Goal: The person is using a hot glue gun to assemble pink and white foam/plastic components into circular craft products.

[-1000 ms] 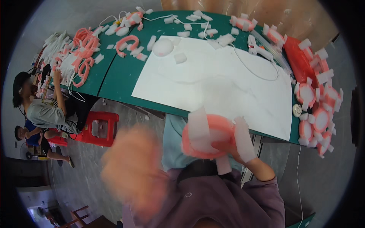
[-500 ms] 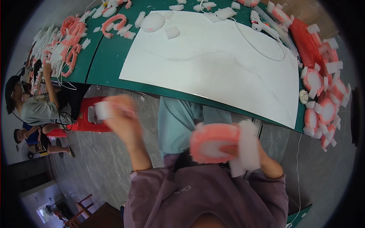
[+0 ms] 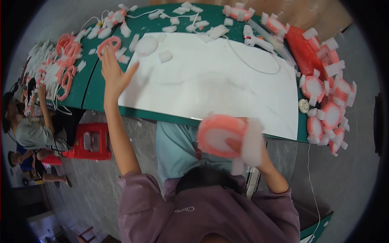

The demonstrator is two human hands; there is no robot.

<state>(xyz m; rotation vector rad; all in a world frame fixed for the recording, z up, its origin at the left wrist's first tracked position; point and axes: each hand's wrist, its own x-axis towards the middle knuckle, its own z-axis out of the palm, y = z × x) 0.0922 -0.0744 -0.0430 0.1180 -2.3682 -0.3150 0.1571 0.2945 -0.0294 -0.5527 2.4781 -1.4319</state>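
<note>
A green counter (image 3: 91,87) runs across the top of the view, with a large white sheet (image 3: 210,81) lying on its middle. On the sheet rest a white foam disc (image 3: 146,45) and a small foam block (image 3: 165,56), and a thin white cord (image 3: 259,69) loops over its far right part. A white glue gun (image 3: 254,39) lies at the sheet's far edge. Down the right end of the counter is a heap of pink-and-white foam wheels (image 3: 330,109), at least five, beside a red bag (image 3: 303,50). Loose white foam bits (image 3: 190,16) scatter along the far edge. At the left end lie pink rings (image 3: 67,60) and white strips, too tangled to count. A second person (image 3: 30,129) sits at that end, next to a red stool (image 3: 92,141).

The left hand (image 3: 113,73) is stretched out over the counter's near edge, fingers spread wide and holding nothing; a single pink ring (image 3: 108,42) lies just beyond the fingertips, apart from them.

The right hand (image 3: 247,150) is raised in front of the chest, below the counter's near edge, fingers closed on a foam wheel (image 3: 221,135): a round white disc with a pink band around its rim and white blocks stuck to its right side and underside. It is blurred, so finer detail cannot be told.
</note>
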